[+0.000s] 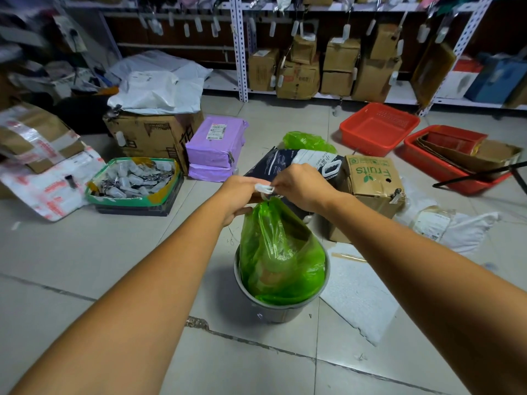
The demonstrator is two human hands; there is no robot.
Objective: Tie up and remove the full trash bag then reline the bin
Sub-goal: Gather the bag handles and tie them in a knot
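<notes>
A full green trash bag [281, 252] stands in a small grey bin [268, 307] on the tiled floor, its top gathered into a peak. Above that peak my left hand [238, 195] and my right hand [302, 186] meet, both pinching a white drawstring [265, 189] that comes out of the bag's neck. The string is looped between my fingertips. A second crumpled green bag [308, 141] lies on the floor further back.
A "fruits" carton [370, 181] and a dark printed bag [285, 162] stand just behind the bin. Purple parcels [215, 146], a green-rimmed tray of tags [134, 181], red baskets [377, 128] and shelves of boxes surround. A white sheet [356, 295] lies right of the bin.
</notes>
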